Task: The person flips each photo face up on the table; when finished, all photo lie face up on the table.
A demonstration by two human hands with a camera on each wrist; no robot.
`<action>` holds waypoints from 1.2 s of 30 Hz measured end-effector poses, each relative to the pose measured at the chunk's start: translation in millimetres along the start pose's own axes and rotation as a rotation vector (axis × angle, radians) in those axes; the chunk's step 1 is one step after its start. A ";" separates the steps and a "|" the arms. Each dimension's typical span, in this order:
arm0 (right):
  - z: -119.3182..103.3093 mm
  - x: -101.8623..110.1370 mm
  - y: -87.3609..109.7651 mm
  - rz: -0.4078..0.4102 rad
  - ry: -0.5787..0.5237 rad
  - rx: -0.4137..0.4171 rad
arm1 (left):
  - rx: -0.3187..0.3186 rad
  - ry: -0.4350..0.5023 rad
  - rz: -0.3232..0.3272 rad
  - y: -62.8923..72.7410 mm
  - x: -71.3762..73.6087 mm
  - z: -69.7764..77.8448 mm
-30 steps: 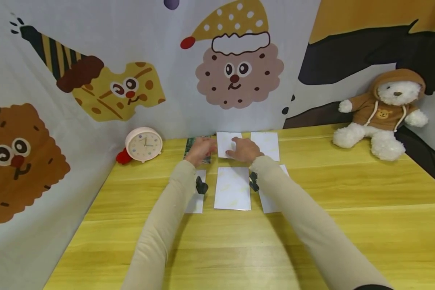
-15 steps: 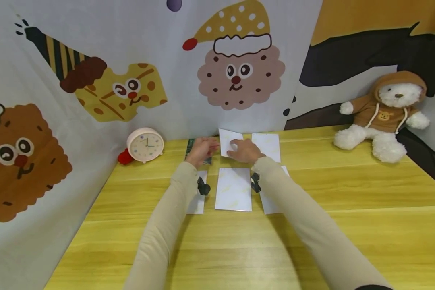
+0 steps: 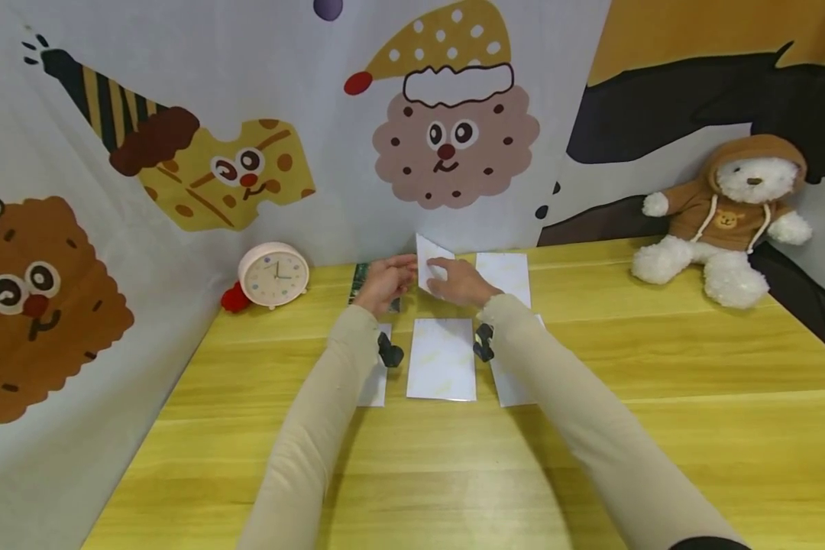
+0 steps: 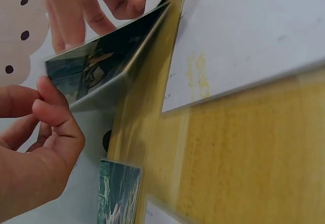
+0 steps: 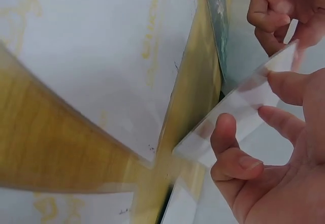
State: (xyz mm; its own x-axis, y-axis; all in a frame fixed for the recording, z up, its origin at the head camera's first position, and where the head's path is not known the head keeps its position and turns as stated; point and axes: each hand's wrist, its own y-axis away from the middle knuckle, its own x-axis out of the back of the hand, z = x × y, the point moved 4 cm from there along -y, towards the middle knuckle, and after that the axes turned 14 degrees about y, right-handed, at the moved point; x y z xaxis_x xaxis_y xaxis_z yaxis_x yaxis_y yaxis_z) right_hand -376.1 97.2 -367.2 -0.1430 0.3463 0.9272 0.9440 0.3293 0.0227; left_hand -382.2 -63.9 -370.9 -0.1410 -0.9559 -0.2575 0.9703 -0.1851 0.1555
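A photo card (image 3: pixel 425 248) from the middle of the back row stands tilted up off the table. Its back is white; the left wrist view shows a dark teal picture (image 4: pixel 104 64) on its other side. My left hand (image 3: pixel 386 284) pinches the card's raised left corner with its fingertips. Against the white back, my right hand (image 3: pixel 464 284) rests spread fingertips (image 5: pixel 287 84), its thumb side apart from its other fingers. Partly under my left wrist lies a face-up green photo card (image 4: pixel 118 191).
Other cards lie white side up: the front middle card (image 3: pixel 441 359), the back right card (image 3: pixel 507 275), and front left and front right ones partly behind my sleeves. A pink alarm clock (image 3: pixel 273 275) stands back left, a white teddy bear (image 3: pixel 722 218) back right. A printed cloth (image 3: pixel 344 198) hangs behind.
The middle back card lay flat a second ago; its left side has risen and the card now stands steeply tilted. My left hand has shifted slightly right; my right hand has stayed at the card.
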 end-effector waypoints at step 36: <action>3.5 15.3 0.8 0.219 -0.529 0.011 | -0.074 -0.271 -0.077 3.6 -8.8 10.8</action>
State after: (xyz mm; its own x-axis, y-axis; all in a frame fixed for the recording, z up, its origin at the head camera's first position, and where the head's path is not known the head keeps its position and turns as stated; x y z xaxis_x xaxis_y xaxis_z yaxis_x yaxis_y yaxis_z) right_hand -378.5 105.8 -354.3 -0.0763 0.7989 0.5966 0.9657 0.2083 -0.1553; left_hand -379.6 -58.7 -357.8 -0.2529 -0.9675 0.0000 0.9649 -0.2522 0.0730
